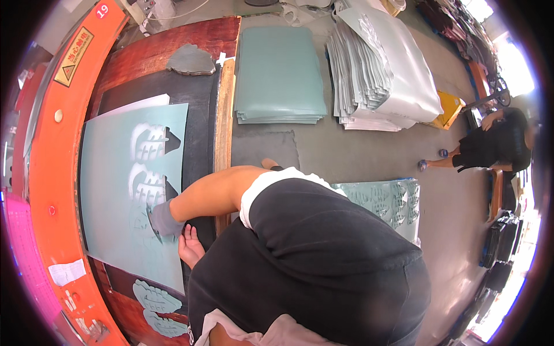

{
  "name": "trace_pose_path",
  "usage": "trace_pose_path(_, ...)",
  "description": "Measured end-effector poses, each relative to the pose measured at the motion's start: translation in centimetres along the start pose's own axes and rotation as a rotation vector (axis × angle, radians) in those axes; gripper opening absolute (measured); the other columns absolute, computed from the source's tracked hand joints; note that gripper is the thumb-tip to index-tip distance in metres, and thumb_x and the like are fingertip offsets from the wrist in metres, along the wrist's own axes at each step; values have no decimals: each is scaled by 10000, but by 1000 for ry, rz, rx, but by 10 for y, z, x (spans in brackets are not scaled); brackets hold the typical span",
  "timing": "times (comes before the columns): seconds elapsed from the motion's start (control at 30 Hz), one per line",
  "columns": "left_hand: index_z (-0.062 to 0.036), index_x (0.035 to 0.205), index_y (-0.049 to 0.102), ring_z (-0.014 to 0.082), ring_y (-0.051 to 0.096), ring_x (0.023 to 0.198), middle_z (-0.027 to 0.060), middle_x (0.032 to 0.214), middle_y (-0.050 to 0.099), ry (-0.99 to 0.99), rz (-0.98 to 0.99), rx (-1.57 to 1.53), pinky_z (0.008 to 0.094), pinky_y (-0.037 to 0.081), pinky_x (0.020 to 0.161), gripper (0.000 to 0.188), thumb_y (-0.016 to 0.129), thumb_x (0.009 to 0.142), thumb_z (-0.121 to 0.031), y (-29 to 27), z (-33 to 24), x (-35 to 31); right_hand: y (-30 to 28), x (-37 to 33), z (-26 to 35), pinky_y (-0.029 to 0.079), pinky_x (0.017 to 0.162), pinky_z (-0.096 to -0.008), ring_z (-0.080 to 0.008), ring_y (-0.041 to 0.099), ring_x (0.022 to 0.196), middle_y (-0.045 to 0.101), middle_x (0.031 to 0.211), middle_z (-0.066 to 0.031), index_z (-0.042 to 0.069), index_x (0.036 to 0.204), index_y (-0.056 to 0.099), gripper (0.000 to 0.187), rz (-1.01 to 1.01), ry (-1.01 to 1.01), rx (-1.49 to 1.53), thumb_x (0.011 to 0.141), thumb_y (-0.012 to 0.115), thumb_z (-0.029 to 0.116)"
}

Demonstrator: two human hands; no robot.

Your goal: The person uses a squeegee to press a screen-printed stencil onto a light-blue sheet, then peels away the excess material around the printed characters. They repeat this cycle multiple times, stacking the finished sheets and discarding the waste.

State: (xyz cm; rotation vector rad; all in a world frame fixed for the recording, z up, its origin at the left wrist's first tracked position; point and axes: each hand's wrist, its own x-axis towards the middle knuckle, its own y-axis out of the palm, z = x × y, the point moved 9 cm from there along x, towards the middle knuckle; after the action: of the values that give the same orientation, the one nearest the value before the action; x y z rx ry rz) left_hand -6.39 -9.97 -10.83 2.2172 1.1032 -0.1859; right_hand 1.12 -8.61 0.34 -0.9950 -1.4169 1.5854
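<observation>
A grey glove covers my right hand (166, 219), which reaches down onto a pale green sheet (109, 213) on the black work board. Its fingers are closed over a thin, dark, curved edge (153, 224); what that belongs to is hidden. Above this hand, the sheet has white shoe-part patterns (147, 181) and dark cut-out gaps. My bare left hand (191, 246) is just beside the glove, near the sheet's right edge, its fingers apart and nothing visible in them. Two cut green shoe-shaped pieces (157, 297) lie below the sheet.
An orange machine beam (55, 167) runs along the left. A dark flat piece (191, 60) rests on the board's far end. Beyond the wooden edge (225, 109) are stacked green sheets (280, 75) and silvery sheets (398, 75). Another person (496, 141) is at the right.
</observation>
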Motion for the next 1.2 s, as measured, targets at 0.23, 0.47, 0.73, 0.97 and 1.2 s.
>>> trace_pose_path(0.23, 24, 1150, 491, 242, 563, 1053, 124, 1145, 558, 23, 65, -28, 381, 456, 930, 285, 354, 967, -147, 5, -2, 2, 0, 1, 0, 519, 719, -425, -313, 655, 796, 687, 841, -116, 68, 835, 723, 297, -19, -10, -11, 763, 613, 335)
trace_pose_path(0.47, 28, 1134, 500, 249, 567, 1049, 134, 1127, 570, 36, 54, -34, 382, 462, 917, 294, 351, 956, -153, 4, 1, 8, 7, 5, 0, 536, 666, -408, -307, 671, 770, 676, 866, -167, 30, 867, 714, 289, 45, 36, -12, 751, 627, 281)
trace_pose_path(0.73, 47, 1164, 468, 250, 570, 1020, 145, 1115, 568, 60, -24, -1, 376, 470, 905, 300, 352, 959, -139, 3, 1, 6, 11, 1, 1, 526, 723, -424, -303, 661, 846, 686, 917, -139, 50, 922, 718, 279, 79, 62, 48, 784, 587, 254)
trace_pose_path(0.97, 69, 1193, 427, 253, 565, 1037, 157, 1125, 548, 42, -15, -11, 363, 483, 910, 296, 371, 972, -119, 0, 1, 8, 8, -1, 1, 514, 758, -426, -305, 643, 907, 680, 948, -124, 44, 929, 714, 277, 42, 91, 84, 794, 587, 250)
trace_pose_path(1.2, 1, 1183, 449, 260, 549, 1047, 130, 1137, 547, 97, -21, 32, 409, 452, 908, 251, 395, 980, -136, 0, -2, 5, 3, 0, -1, 510, 735, -416, -298, 641, 873, 661, 921, -120, 62, 918, 711, 272, -44, 88, 163, 789, 621, 283)
